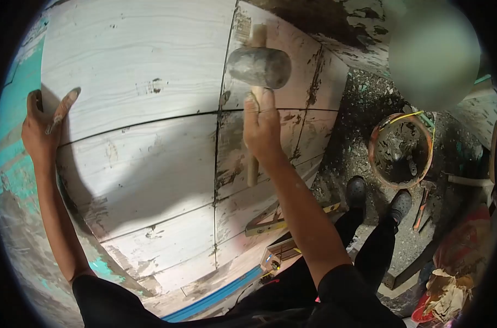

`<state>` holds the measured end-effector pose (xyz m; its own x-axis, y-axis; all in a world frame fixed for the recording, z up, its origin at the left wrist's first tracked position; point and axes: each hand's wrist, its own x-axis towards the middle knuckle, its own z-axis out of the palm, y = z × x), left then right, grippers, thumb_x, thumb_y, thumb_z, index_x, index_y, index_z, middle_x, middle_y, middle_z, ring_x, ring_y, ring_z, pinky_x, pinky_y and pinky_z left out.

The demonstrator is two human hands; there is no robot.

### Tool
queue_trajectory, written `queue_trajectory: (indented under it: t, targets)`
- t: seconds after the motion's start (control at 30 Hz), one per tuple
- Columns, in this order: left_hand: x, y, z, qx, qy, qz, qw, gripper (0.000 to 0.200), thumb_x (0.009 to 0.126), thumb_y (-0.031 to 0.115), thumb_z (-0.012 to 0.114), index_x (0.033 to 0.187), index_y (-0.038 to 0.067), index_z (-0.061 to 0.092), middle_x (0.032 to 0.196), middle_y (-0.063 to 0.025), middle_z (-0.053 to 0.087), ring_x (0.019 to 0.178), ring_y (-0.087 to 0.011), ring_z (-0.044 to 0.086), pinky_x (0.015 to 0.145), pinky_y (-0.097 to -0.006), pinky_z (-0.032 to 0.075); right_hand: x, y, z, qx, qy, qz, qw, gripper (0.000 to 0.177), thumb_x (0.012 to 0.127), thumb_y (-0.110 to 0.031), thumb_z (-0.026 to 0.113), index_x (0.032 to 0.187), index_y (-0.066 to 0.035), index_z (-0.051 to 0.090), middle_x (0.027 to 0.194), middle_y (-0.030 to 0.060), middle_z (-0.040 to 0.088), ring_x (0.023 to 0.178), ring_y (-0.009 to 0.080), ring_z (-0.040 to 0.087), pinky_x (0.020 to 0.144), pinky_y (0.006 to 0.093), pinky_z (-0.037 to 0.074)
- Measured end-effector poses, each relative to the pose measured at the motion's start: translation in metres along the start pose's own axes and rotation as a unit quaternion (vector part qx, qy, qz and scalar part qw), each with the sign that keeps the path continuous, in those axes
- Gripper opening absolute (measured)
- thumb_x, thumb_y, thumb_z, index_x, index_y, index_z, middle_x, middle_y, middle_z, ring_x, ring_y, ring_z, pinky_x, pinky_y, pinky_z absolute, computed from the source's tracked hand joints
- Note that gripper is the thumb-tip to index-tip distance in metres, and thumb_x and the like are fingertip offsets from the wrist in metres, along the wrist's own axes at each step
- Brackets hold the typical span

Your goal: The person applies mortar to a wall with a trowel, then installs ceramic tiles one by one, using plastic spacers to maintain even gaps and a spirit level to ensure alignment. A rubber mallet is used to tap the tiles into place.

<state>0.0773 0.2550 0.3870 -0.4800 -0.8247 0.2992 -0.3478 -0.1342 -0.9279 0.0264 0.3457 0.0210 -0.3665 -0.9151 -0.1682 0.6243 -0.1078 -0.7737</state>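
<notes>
My right hand (pixel 262 123) is closed around the wooden handle of a rubber mallet. The dark, dusty mallet head (pixel 259 66) overlaps the upper right tile (pixel 292 65) in this view, and the handle's lower end sticks out below my fist. My left hand (pixel 45 126) lies with thumb and fingers apart at the left edge of a large white tile (pixel 144 71), the thumb over its face. Dark joints part this tile from its neighbours. Smears of mortar mark several tiles. To the left of that edge is a turquoise wall (pixel 19 117).
A bucket (pixel 372 156) with grey mix stands on the rubble-strewn floor, a hammer (pixel 422 205) near it. Below the tiles are a triangular frame with a yellow edge (pixel 267 223) and a long blue bar (pixel 215 298). Torn paper (pixel 445 295) lies at lower right.
</notes>
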Motion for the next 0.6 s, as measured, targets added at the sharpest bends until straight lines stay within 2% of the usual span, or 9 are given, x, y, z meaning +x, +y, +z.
queue_trajectory:
  t: [0.1,0.2,0.33,0.4,0.43,0.53,0.57,0.6]
  targets:
    - [0.001,-0.004,0.006,0.025,0.004,0.001,1.000,0.085,0.065,0.068,0.064,0.117,0.001,0.053,0.106,-0.0215,0.061,0.100,-0.0351,0.060,0.082,-0.0392,0.048,0.000,0.010,-0.002,-0.067,0.009,-0.053,0.996,0.024,0.090,-0.016,0.047,0.105,0.003,0.042,0.073,0.0237,0.060,0.067,0.0410,0.060,0.058,0.0445,0.047]
    - [0.003,-0.003,0.007,0.038,-0.007,-0.008,0.999,0.083,0.067,0.068,0.063,0.117,0.002,0.052,0.105,-0.0205,0.062,0.100,-0.0343,0.060,0.082,-0.0386,0.048,0.010,0.006,0.006,-0.023,0.010,-0.104,0.994,0.023,0.089,-0.015,0.049,0.102,0.003,0.042,0.072,0.0253,0.059,0.067,0.0415,0.060,0.058,0.0456,0.046]
    - [-0.001,0.008,-0.002,0.019,-0.034,-0.037,0.999,0.079,0.071,0.067,0.059,0.117,0.003,0.053,0.105,-0.0205,0.062,0.100,-0.0341,0.060,0.084,-0.0384,0.048,0.030,-0.001,0.001,-0.044,-0.020,-0.035,0.998,0.024,0.090,-0.019,0.048,0.100,0.002,0.043,0.070,0.0266,0.058,0.068,0.0423,0.060,0.059,0.0458,0.046]
    - [0.002,0.001,0.007,0.033,0.002,-0.033,0.999,0.076,0.074,0.067,0.055,0.115,0.003,0.055,0.104,-0.0200,0.063,0.100,-0.0342,0.060,0.084,-0.0387,0.047,0.040,0.000,-0.006,-0.062,-0.021,-0.035,0.997,0.025,0.091,-0.022,0.046,0.099,0.002,0.043,0.070,0.0268,0.058,0.069,0.0429,0.060,0.059,0.0461,0.045]
    - [0.004,-0.004,0.012,0.041,0.019,-0.029,0.999,0.074,0.076,0.067,0.053,0.114,0.004,0.056,0.103,-0.0198,0.063,0.100,-0.0343,0.060,0.085,-0.0389,0.047,0.041,0.003,-0.010,-0.048,-0.038,0.006,0.998,0.027,0.092,-0.026,0.044,0.100,0.000,0.045,0.069,0.0233,0.058,0.064,0.0387,0.060,0.058,0.0440,0.045]
    - [0.014,-0.016,0.020,0.043,-0.017,-0.032,0.998,0.067,0.082,0.064,0.046,0.115,0.006,0.056,0.099,-0.0217,0.063,0.097,-0.0387,0.058,0.083,-0.0415,0.046,0.027,0.009,-0.031,-0.033,-0.054,0.028,0.998,0.029,0.092,-0.027,0.045,0.101,0.000,0.047,0.069,0.0183,0.058,0.060,0.0294,0.059,0.057,0.0408,0.044]
    - [0.014,-0.013,0.017,0.032,-0.023,-0.039,0.998,0.065,0.085,0.063,0.040,0.109,0.005,0.058,0.098,-0.0216,0.062,0.094,-0.0371,0.059,0.078,-0.0419,0.046,0.017,0.005,-0.042,-0.054,-0.050,0.049,0.996,0.030,0.092,-0.028,0.046,0.102,0.000,0.048,0.069,0.0152,0.056,0.059,0.0220,0.055,0.057,0.0376,0.043]
    - [0.013,-0.015,0.016,0.019,-0.023,-0.035,0.999,0.063,0.086,0.061,0.039,0.109,0.005,0.058,0.096,-0.0221,0.062,0.093,-0.0374,0.059,0.077,-0.0420,0.046,0.004,0.009,-0.058,-0.051,-0.063,0.089,0.993,0.031,0.092,-0.029,0.047,0.102,0.001,0.048,0.069,0.0153,0.056,0.060,0.0214,0.055,0.057,0.0375,0.043]
